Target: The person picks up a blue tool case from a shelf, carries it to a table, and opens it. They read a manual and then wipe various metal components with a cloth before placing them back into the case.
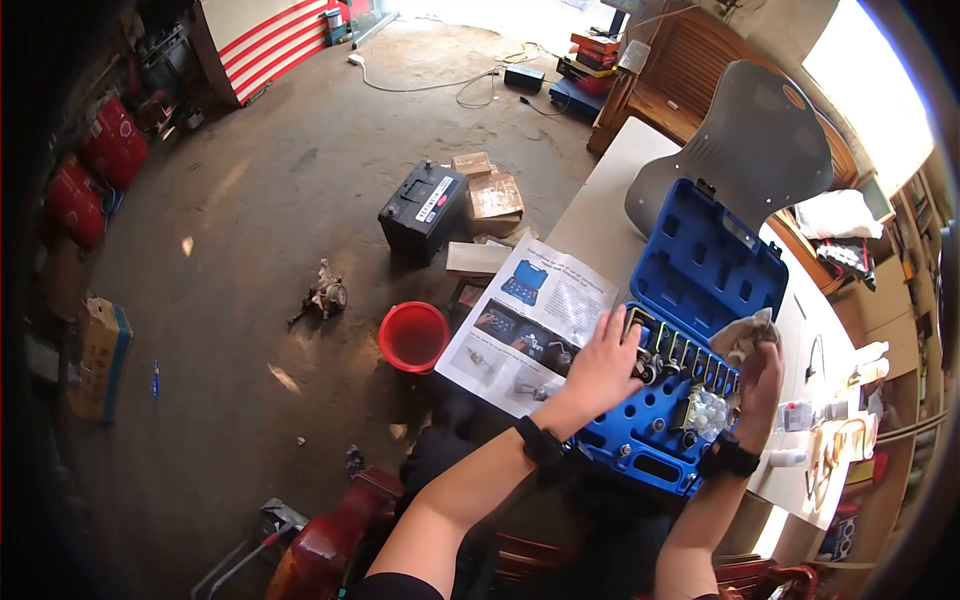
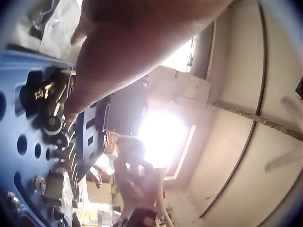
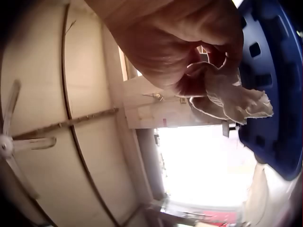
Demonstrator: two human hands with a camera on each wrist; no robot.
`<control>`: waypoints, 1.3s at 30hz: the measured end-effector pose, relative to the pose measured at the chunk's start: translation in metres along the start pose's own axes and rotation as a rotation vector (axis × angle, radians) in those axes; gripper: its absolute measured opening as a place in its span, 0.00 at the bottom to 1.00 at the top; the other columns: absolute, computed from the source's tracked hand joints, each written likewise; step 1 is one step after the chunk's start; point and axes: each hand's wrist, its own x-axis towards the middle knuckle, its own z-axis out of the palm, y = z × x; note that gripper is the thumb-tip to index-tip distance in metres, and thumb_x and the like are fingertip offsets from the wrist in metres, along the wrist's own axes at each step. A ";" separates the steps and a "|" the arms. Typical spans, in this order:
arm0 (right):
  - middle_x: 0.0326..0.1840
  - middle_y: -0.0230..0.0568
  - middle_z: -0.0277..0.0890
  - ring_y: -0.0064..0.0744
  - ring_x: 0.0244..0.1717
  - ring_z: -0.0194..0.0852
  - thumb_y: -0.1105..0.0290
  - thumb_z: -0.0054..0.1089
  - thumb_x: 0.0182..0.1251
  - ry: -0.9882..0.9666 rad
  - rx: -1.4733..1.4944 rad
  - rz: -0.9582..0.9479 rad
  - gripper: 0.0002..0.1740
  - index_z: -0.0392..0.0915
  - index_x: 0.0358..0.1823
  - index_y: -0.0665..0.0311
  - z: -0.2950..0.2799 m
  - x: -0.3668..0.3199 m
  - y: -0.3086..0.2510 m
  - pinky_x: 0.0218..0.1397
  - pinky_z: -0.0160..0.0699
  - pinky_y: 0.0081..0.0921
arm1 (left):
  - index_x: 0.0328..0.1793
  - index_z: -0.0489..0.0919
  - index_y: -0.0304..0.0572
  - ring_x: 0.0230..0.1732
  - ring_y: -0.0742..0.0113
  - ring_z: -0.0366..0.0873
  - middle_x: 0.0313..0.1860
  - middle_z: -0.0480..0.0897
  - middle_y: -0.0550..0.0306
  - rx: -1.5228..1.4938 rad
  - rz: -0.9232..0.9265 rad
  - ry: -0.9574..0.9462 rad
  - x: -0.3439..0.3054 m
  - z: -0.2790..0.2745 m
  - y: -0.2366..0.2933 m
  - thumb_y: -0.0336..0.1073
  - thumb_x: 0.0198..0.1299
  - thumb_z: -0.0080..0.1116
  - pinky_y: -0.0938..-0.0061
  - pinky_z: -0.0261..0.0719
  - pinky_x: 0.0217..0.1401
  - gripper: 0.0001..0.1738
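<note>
At the blue tool case (image 1: 690, 285), my left hand (image 1: 603, 362) lies unclenched; the rag (image 3: 234, 99) my right hand (image 1: 762, 385) grips could snag fittings (image 2: 52, 124).

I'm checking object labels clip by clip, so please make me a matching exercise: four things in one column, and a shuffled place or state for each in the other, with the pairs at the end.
Things
1. crumpled whitish cloth or paper
2. blue plastic hinged case
3. white paper sheet
4. round red bucket

Places and states
A. open, with the left hand over it
B. on the floor
C. held in the right hand
D. showing printed text and pictures

Pairs: 1-C, 2-A, 3-D, 4-B
</note>
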 end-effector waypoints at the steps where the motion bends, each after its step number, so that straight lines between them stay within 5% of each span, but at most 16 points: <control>1: 0.53 0.41 0.77 0.33 0.53 0.79 0.77 0.44 0.65 0.002 0.073 0.073 0.21 0.72 0.60 0.66 -0.005 -0.012 0.010 0.56 0.80 0.28 | 0.74 0.63 0.36 0.77 0.32 0.54 0.76 0.56 0.31 -0.029 -0.002 0.026 0.004 -0.009 -0.005 0.44 0.47 0.76 0.54 0.63 0.76 0.50; 2: 0.53 0.41 0.78 0.34 0.53 0.79 0.77 0.44 0.65 -0.010 0.113 0.121 0.22 0.72 0.61 0.66 0.002 -0.023 0.012 0.55 0.81 0.29 | 0.67 0.71 0.36 0.75 0.35 0.57 0.73 0.62 0.33 -0.023 -0.030 0.105 0.005 -0.017 -0.012 0.42 0.49 0.75 0.55 0.64 0.75 0.40; 9: 0.48 0.40 0.79 0.33 0.44 0.83 0.77 0.43 0.66 0.098 0.055 0.112 0.20 0.73 0.58 0.66 0.013 -0.033 0.035 0.41 0.88 0.29 | 0.60 0.77 0.34 0.66 0.42 0.70 0.63 0.74 0.37 0.196 -0.310 0.377 0.004 -0.077 -0.090 0.38 0.48 0.74 0.59 0.71 0.69 0.33; 13: 0.48 0.39 0.78 0.33 0.46 0.82 0.78 0.42 0.64 0.109 0.303 0.239 0.20 0.73 0.57 0.66 -0.001 -0.048 0.034 0.45 0.87 0.28 | 0.51 0.76 0.36 0.57 0.45 0.78 0.54 0.80 0.42 0.255 -0.507 0.233 -0.005 -0.094 -0.110 0.39 0.51 0.74 0.57 0.79 0.58 0.25; 15: 0.49 0.39 0.78 0.33 0.48 0.81 0.79 0.42 0.63 0.101 0.090 0.127 0.21 0.73 0.57 0.65 -0.005 -0.058 0.039 0.50 0.85 0.28 | 0.53 0.75 0.36 0.55 0.44 0.79 0.53 0.80 0.43 0.302 -0.584 0.154 -0.005 -0.099 -0.103 0.39 0.50 0.75 0.57 0.81 0.55 0.28; 19: 0.49 0.38 0.77 0.33 0.50 0.79 0.80 0.42 0.61 0.240 0.254 0.219 0.22 0.73 0.57 0.65 -0.016 -0.059 0.052 0.55 0.81 0.30 | 0.55 0.73 0.36 0.53 0.44 0.81 0.51 0.82 0.42 0.348 -0.616 0.108 -0.008 -0.099 -0.107 0.39 0.47 0.77 0.57 0.82 0.52 0.32; 23: 0.50 0.37 0.77 0.33 0.53 0.77 0.80 0.43 0.59 0.275 0.312 0.084 0.22 0.72 0.57 0.64 -0.005 -0.060 0.049 0.60 0.78 0.32 | 0.57 0.74 0.37 0.54 0.45 0.82 0.49 0.84 0.41 0.372 -0.729 0.034 -0.008 -0.099 -0.114 0.36 0.42 0.78 0.56 0.79 0.54 0.35; 27: 0.53 0.38 0.76 0.34 0.56 0.76 0.76 0.43 0.61 0.217 0.402 0.047 0.23 0.72 0.59 0.65 -0.017 -0.059 0.055 0.63 0.75 0.34 | 0.57 0.81 0.36 0.48 0.51 0.85 0.47 0.86 0.45 0.395 -0.681 0.043 -0.014 -0.094 -0.131 0.32 0.45 0.74 0.63 0.81 0.53 0.29; 29: 0.52 0.38 0.77 0.34 0.55 0.76 0.74 0.43 0.61 0.220 0.405 0.027 0.22 0.72 0.58 0.66 -0.020 -0.061 0.055 0.63 0.74 0.33 | 0.44 0.85 0.37 0.41 0.49 0.85 0.39 0.87 0.44 0.156 -0.667 0.076 -0.015 -0.096 -0.143 0.34 0.48 0.73 0.61 0.81 0.46 0.16; 31: 0.51 0.39 0.77 0.34 0.55 0.76 0.73 0.43 0.61 0.217 0.373 0.050 0.23 0.72 0.58 0.66 -0.024 -0.062 0.055 0.63 0.74 0.33 | 0.44 0.86 0.33 0.31 0.64 0.85 0.32 0.87 0.47 -0.092 -0.647 0.161 -0.017 -0.097 -0.157 0.28 0.53 0.67 0.70 0.80 0.40 0.12; 35: 0.51 0.37 0.78 0.34 0.54 0.77 0.70 0.45 0.62 0.297 0.339 0.049 0.22 0.73 0.58 0.64 -0.024 -0.066 0.050 0.61 0.75 0.32 | 0.42 0.84 0.24 0.34 0.75 0.83 0.31 0.86 0.56 -0.425 -0.564 0.301 -0.018 -0.119 -0.131 0.23 0.60 0.62 0.79 0.81 0.39 0.07; 37: 0.49 0.36 0.78 0.32 0.53 0.78 0.68 0.47 0.63 0.296 0.350 0.097 0.21 0.74 0.57 0.62 -0.032 -0.068 0.052 0.58 0.77 0.32 | 0.45 0.84 0.25 0.33 0.75 0.83 0.32 0.86 0.57 -0.527 -0.431 0.556 -0.016 -0.119 -0.133 0.24 0.61 0.62 0.79 0.80 0.39 0.08; 39: 0.44 0.33 0.80 0.30 0.43 0.81 0.65 0.50 0.64 0.334 0.428 0.162 0.17 0.76 0.53 0.59 -0.033 -0.067 0.052 0.46 0.82 0.28 | 0.49 0.83 0.26 0.38 0.74 0.83 0.37 0.87 0.58 -0.626 -0.329 0.667 -0.011 -0.119 -0.131 0.25 0.65 0.59 0.77 0.79 0.45 0.10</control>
